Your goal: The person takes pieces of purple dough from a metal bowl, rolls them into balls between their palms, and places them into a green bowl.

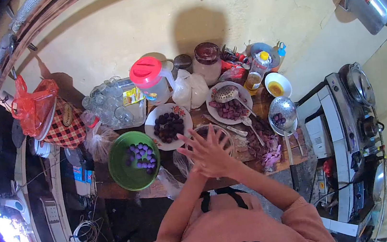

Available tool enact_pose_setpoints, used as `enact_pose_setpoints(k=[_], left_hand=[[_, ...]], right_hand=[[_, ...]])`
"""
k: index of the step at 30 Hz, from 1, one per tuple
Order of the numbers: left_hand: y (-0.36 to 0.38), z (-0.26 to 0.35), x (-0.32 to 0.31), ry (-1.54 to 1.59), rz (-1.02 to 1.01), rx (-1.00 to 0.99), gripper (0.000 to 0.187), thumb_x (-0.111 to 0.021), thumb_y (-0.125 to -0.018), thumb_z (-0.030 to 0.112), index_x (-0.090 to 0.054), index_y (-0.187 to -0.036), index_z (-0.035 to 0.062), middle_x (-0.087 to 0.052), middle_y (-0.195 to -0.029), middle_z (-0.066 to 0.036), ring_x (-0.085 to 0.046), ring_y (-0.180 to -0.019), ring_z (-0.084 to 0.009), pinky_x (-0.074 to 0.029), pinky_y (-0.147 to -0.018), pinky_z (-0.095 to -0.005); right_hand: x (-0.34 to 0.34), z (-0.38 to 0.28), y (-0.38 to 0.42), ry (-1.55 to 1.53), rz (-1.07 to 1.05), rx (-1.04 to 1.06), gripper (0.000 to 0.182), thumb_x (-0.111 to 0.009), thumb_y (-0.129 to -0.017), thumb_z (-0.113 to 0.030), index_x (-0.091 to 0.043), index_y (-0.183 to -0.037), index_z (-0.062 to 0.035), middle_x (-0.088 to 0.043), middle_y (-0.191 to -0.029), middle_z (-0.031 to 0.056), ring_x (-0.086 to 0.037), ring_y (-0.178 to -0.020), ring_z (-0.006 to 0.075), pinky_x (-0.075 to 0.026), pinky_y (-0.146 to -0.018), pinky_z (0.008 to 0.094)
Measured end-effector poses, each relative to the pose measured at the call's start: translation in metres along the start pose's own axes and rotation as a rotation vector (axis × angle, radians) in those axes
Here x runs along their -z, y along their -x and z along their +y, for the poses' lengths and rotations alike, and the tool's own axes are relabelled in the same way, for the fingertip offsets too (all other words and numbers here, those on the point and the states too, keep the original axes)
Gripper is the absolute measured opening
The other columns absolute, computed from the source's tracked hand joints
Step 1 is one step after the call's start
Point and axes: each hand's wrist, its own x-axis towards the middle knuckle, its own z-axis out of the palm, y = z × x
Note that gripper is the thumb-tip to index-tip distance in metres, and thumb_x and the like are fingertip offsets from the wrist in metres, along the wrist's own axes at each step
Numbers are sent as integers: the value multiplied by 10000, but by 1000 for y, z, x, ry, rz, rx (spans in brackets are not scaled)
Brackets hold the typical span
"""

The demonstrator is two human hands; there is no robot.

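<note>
My right hand (212, 152) lies over my left hand (198, 171), palm against palm, above a bowl (230, 152) at the table's front. Its fingers are stretched out and spread. Most of the left hand is covered, its fingers included, and whatever may be between the palms is hidden. Left of the hands, a green basin (118, 166) holds several purple balls (142, 154). A floral plate (152, 118) carries several darker balls (169, 126). Purple chunks (231, 111) and a slotted spoon (226, 94) rest on another plate (247, 96).
Purple peelings (267, 148) and spoons lie right of the bowl, beside a skimmer (282, 107) holding dark balls. Behind stand a red-lidded pitcher (152, 80), white bags (189, 90), a jar (207, 63) and an oil bottle (255, 74). A stove (347, 116) is at right.
</note>
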Motion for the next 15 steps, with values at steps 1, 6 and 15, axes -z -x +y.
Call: enact_pose_setpoints(k=[1,6,15], left_hand=[[2,7,1,-66,177,71,752,-308,-765,757,-182,-1407,385,-196,-1482,29,-223,-1329,-320,-185,-1043,-561],[-8,-5,-34,-107,186,14,774,-338,-758,754,-130,-1413,399,-112,-1503,25,-182,-1351,-294,-181,-1032,-585],[-9,-7,-35,-112,4,-151,801,-340,-789,709,-128,-1426,271,-150,-1487,-79,-152,-1353,-324,-168,-1050,-563]], right_hand=[[3,6,4,15,100,277,669,-380,-840,-532,-226,-1418,-234,-126,-1489,115,-66,-1354,415,-8,-996,681],[16,-1,-14,16,167,143,688,-389,-834,-537,-205,-1425,-236,-112,-1491,130,-83,-1339,449,-20,-1013,658],[26,-4,-20,-140,364,277,672,-427,-835,-429,-213,-1431,-203,-110,-1503,83,-97,-1369,347,-25,-999,679]])
